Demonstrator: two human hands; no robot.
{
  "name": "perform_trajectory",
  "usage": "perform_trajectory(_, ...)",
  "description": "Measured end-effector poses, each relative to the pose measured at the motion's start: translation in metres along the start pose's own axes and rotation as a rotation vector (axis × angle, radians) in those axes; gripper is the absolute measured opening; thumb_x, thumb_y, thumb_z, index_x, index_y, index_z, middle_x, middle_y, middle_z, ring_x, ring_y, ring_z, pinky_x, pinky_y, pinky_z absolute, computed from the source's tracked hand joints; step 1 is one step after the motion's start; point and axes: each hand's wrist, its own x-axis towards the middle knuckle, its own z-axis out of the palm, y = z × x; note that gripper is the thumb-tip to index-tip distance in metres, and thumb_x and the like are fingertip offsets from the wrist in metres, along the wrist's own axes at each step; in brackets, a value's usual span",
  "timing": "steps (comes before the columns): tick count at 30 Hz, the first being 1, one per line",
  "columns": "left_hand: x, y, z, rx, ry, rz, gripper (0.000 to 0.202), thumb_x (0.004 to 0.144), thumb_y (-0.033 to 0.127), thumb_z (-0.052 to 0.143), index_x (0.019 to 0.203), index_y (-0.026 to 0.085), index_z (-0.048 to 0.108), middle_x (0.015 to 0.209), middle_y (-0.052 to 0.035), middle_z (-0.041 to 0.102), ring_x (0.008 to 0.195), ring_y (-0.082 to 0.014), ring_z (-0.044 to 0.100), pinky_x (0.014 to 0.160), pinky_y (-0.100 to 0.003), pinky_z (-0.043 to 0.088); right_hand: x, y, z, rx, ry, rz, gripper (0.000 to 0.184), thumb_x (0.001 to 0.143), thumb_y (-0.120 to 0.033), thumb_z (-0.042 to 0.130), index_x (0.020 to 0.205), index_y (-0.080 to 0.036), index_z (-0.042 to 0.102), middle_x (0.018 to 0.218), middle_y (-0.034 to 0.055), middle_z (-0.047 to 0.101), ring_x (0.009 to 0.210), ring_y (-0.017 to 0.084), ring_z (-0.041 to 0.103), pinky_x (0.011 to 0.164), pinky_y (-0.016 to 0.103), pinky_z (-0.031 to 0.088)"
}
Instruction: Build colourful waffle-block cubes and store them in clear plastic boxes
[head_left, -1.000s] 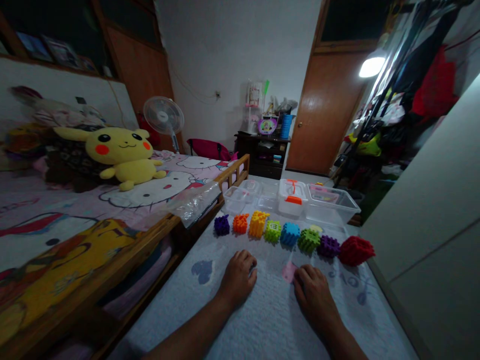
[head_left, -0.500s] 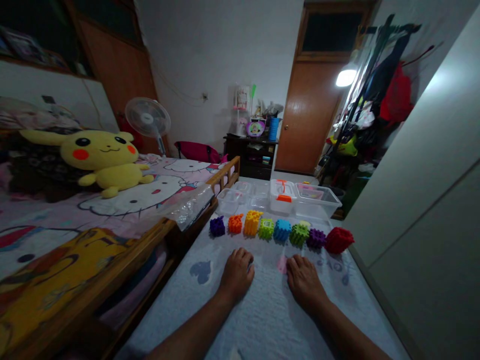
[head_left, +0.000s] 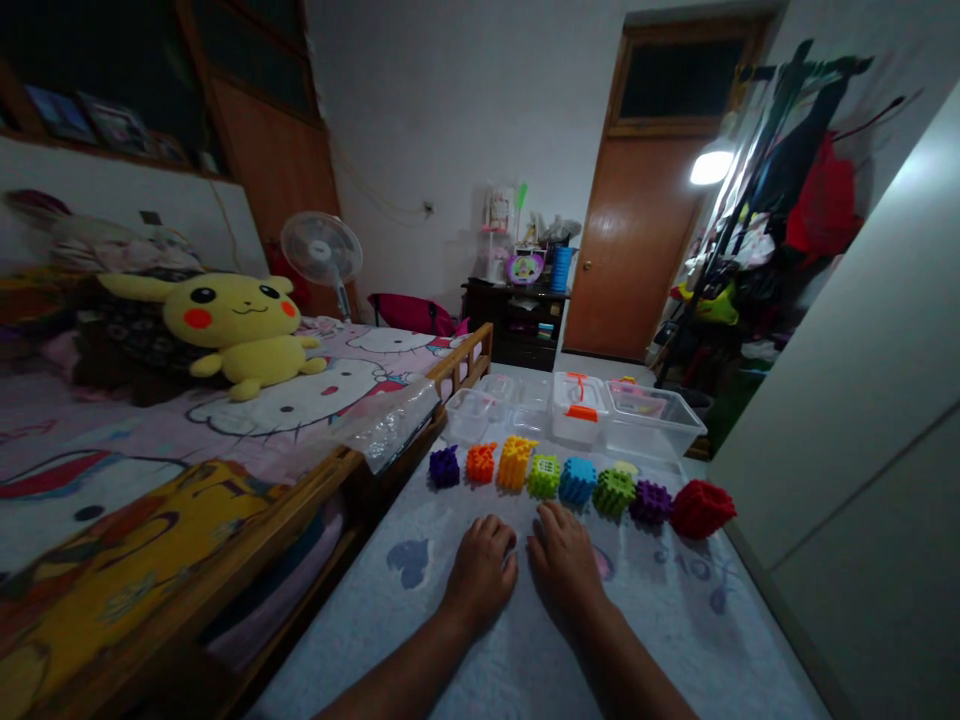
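Note:
My left hand rests on the patterned tablecloth, fingers loosely bent, holding nothing. Close beside it on the right, my right hand lies palm down and open, a small gap between the two. Beyond the fingertips runs a row of toy building-block cubes with notched edges: dark blue, orange, yellow, lime green, light blue, green, purple and a larger red one. Neither hand touches a block.
Behind the blocks stand clear plastic containers and a lidded box with orange clips. Left of the table is a bed with a wooden rail and a yellow plush toy. A pale cabinet borders the right side.
My right hand has moved left, closer to my left hand, and slightly toward the blocks. The whole view has shifted a little as the head turned; the blocks keep their order.

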Motion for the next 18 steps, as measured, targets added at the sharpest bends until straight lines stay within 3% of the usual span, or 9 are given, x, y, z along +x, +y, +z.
perform_trajectory(6, -0.002, 0.000, 0.003, -0.050, -0.039, -0.060, 0.019, 0.078, 0.010, 0.054, 0.091, 0.022, 0.060, 0.099, -0.0038, 0.059, 0.098, -0.0216, 0.052, 0.091, -0.036, 0.041, -0.003, 0.000, 0.017, 0.107, -0.046, -0.054, 0.030, 0.086, -0.018, 0.051, 0.115, -0.020, 0.060, 0.128, 0.0092, 0.061, 0.122, 0.024, 0.051, 0.105, 0.039, 0.036)
perform_trajectory(9, 0.014, -0.006, -0.011, -0.113, -0.111, -0.077, 0.019, 0.076, 0.010, 0.055, 0.089, 0.021, 0.063, 0.098, -0.0039, 0.062, 0.098, -0.0210, 0.055, 0.090, -0.035, 0.044, -0.003, 0.004, 0.017, 0.111, -0.034, -0.053, 0.031, 0.087, -0.019, 0.051, 0.116, -0.021, 0.060, 0.129, 0.0091, 0.060, 0.123, 0.025, 0.051, 0.105, 0.041, 0.036)
perform_trajectory(10, 0.025, -0.010, -0.020, -0.123, -0.131, -0.054, 0.019, 0.076, 0.010, 0.054, 0.089, 0.021, 0.063, 0.097, -0.0041, 0.063, 0.097, -0.0206, 0.057, 0.090, -0.034, 0.045, -0.003, 0.004, 0.017, 0.112, -0.032, -0.053, 0.030, 0.087, -0.019, 0.051, 0.115, -0.022, 0.060, 0.129, 0.0089, 0.060, 0.122, 0.025, 0.051, 0.105, 0.041, 0.036)
perform_trajectory(15, 0.116, -0.035, -0.086, 0.168, 0.090, -0.005, 0.032, 0.080, 0.004, 0.045, 0.100, 0.020, 0.065, 0.108, -0.0064, 0.065, 0.108, -0.0226, 0.054, 0.101, -0.038, 0.040, -0.003, 0.005, 0.021, 0.107, -0.024, -0.029, 0.033, 0.085, -0.021, 0.053, 0.117, -0.023, 0.061, 0.130, 0.0087, 0.060, 0.122, 0.026, 0.052, 0.105, 0.042, 0.037)
perform_trajectory(18, 0.166, -0.054, -0.111, 0.335, 0.028, -0.036, 0.039, 0.082, 0.004, 0.044, 0.112, 0.020, 0.063, 0.124, -0.0072, 0.061, 0.116, -0.0234, 0.051, 0.103, -0.036, 0.038, -0.003, 0.006, 0.025, 0.107, -0.033, -0.019, 0.035, 0.084, -0.021, 0.054, 0.118, -0.023, 0.061, 0.130, 0.0085, 0.061, 0.122, 0.027, 0.052, 0.105, 0.042, 0.037)
